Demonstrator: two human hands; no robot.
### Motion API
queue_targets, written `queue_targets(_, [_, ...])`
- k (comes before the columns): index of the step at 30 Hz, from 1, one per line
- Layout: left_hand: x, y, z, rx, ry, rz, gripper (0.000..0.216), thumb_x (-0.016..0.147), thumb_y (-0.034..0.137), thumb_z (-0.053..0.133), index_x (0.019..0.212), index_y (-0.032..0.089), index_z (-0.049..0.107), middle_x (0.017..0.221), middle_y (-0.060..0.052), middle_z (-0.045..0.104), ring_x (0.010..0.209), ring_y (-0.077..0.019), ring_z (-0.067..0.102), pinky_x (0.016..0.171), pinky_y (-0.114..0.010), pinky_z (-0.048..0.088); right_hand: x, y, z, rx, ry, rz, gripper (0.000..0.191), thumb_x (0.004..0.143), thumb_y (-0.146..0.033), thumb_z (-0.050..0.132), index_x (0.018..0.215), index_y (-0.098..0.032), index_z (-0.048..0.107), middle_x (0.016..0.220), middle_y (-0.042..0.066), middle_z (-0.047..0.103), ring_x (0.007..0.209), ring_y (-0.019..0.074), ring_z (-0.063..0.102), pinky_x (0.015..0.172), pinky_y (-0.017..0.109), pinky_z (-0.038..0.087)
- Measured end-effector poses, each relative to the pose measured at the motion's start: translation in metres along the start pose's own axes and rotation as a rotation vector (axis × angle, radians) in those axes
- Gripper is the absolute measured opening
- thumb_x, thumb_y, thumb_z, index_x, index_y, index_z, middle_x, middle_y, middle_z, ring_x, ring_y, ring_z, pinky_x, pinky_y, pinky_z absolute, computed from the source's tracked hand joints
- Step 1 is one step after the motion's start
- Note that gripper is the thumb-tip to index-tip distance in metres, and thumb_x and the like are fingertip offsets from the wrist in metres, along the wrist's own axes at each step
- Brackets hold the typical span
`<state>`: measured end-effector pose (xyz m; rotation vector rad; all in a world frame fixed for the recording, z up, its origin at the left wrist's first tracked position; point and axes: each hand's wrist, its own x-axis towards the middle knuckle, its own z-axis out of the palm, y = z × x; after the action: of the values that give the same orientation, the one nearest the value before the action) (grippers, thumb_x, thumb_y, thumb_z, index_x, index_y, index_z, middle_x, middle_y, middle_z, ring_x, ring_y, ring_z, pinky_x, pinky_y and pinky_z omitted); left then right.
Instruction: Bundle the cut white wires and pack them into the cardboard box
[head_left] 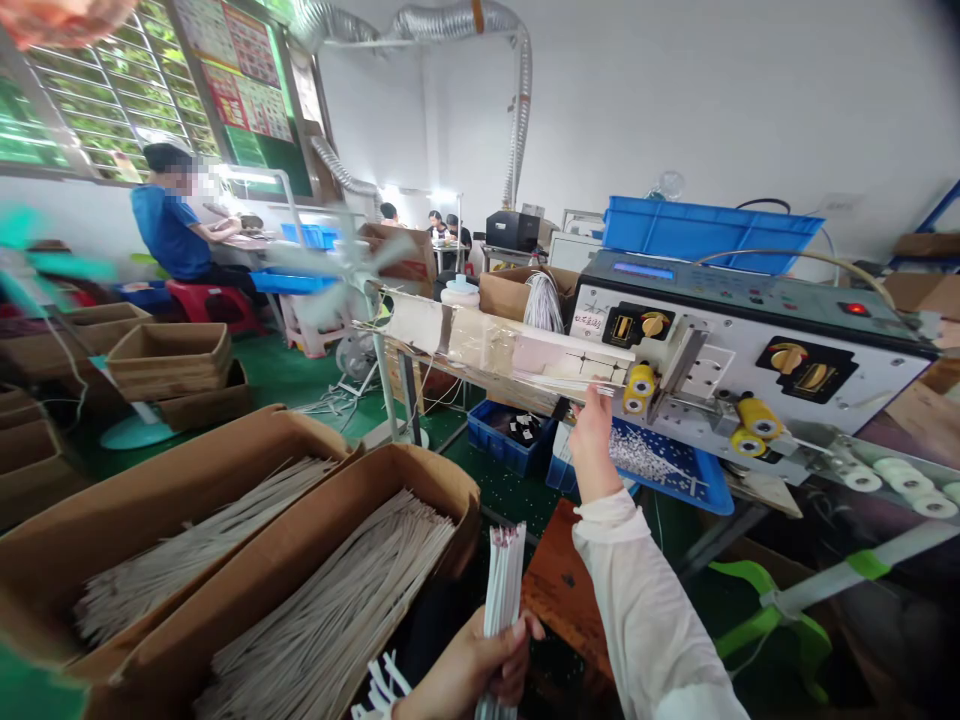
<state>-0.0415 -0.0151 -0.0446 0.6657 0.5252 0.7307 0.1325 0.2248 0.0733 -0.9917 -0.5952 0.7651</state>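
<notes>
My left hand [480, 660], low in the picture, is wrapped round an upright bundle of cut white wires [504, 580] with reddish tips at the top end. My right hand [592, 445] reaches forward to the cardboard-lined chute [487, 340] beside the machine. Its fingers close on a few thin white wires [559, 382] lying along the chute's front edge. Just right of those fingers are the yellow rollers [638, 388] of the wire-cutting machine [742, 350]. Loose white wire ends [381, 685] show by my left wrist.
Two long cardboard boxes [405, 465] full of pale wires stand at left. Under the machine sits a blue tray [705, 490] with small white scraps. A blue bin [504, 440] is below the chute. A fan [352, 265] stands beyond; a person in blue [176, 225] sits at left.
</notes>
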Motion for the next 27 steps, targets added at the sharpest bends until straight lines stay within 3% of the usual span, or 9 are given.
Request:
queue_targets(3, [-0.002,0.004,0.003,-0.001,0.025,0.014,0.049,0.072,0.056,0.079,0.088,0.013,0.062,0.053,0.008,0.037,0.043,-0.0033,0.025,0.044,-0.022,0.02,-0.003,0.0,0.0,-0.03,-0.001,-0.038,0.052,0.084,-0.053,0.053,0.125,-0.021,0.06,0.135,0.007,0.059,0.12,0.0209,0.057,0.091,0.033,0.049])
queue_targets(6, [-0.002,0.009,0.002,-0.009,0.011,0.04,0.047,0.072,0.055,0.079,0.087,0.014,0.061,0.052,0.008,0.038,0.042,-0.0034,0.025,0.043,-0.022,0.021,-0.02,-0.003,-0.014,-0.083,-0.048,-0.254,0.046,0.088,-0.053,0.053,0.115,-0.018,0.066,0.134,0.009,0.061,0.125,0.0217,0.054,0.104,0.035,0.044])
queue_targets(9, [0.0,0.016,-0.002,-0.006,0.024,0.079,0.044,0.074,0.053,0.078,0.087,0.014,0.062,0.053,0.008,0.04,0.041,-0.0031,0.025,0.044,-0.021,0.022,-0.052,-0.015,-0.048,-0.147,-0.302,-0.413,0.04,0.094,-0.052,0.053,0.108,-0.019,0.07,0.122,0.01,0.068,0.109,0.0217,0.063,0.098,0.038,0.049])
queue_targets(11, [0.001,0.025,-0.002,-0.011,0.057,0.104,0.042,0.076,0.051,0.078,0.088,0.014,0.063,0.054,0.007,0.042,0.042,-0.0028,0.027,0.045,-0.021,0.023,-0.077,-0.029,-0.076,-0.268,-0.623,-0.329,0.037,0.094,-0.051,0.055,0.101,-0.019,0.073,0.107,0.01,0.072,0.086,0.0198,0.067,0.082,0.036,0.055])
queue_targets(14, [0.007,0.039,0.003,-0.034,0.091,0.123,0.042,0.073,0.049,0.08,0.086,0.014,0.064,0.056,0.006,0.045,0.042,-0.0026,0.029,0.045,-0.02,0.022,-0.108,-0.052,-0.112,-0.498,-1.155,-0.001,0.038,0.096,-0.051,0.054,0.094,-0.018,0.073,0.09,0.008,0.073,0.073,0.0175,0.068,0.067,0.03,0.056])
queue_targets(17, [0.018,0.045,0.012,-0.048,0.088,0.112,0.042,0.07,0.048,0.082,0.081,0.012,0.063,0.062,0.002,0.053,0.043,-0.0037,0.037,0.045,-0.021,0.025,-0.129,-0.063,-0.127,-0.537,-1.417,0.295,0.04,0.099,-0.052,0.048,0.098,-0.017,0.068,0.089,0.009,0.074,0.078,0.0185,0.071,0.065,0.027,0.057])
queue_targets(22, [0.04,0.026,0.025,-0.08,0.037,0.014,0.031,0.073,0.037,0.08,0.073,0.011,0.063,0.063,-0.005,0.062,0.056,-0.0149,0.06,0.058,-0.027,0.045,-0.139,-0.055,-0.127,-0.501,-1.322,0.438,0.04,0.096,-0.056,0.051,0.099,-0.018,0.063,0.088,0.007,0.071,0.073,0.018,0.07,0.061,0.027,0.057])
queue_targets(25, [0.042,0.015,0.022,-0.184,-0.035,-0.114,0.028,0.08,0.035,0.073,0.09,0.009,0.067,0.083,-0.013,0.072,0.075,-0.0227,0.071,0.075,-0.035,0.053,-0.13,-0.043,-0.129,-0.556,-1.207,0.396,0.041,0.095,-0.058,0.052,0.1,-0.019,0.063,0.088,0.006,0.069,0.071,0.0177,0.068,0.061,0.029,0.057])
queue_targets(27, [0.039,0.012,0.018,-0.255,-0.058,-0.167,0.033,0.085,0.037,0.069,0.101,0.008,0.067,0.09,-0.016,0.074,0.08,-0.0242,0.073,0.077,-0.036,0.055,-0.123,-0.034,-0.132,-0.618,-1.123,0.268,0.039,0.096,-0.055,0.049,0.1,-0.019,0.063,0.091,0.006,0.067,0.078,0.0188,0.067,0.069,0.032,0.057])
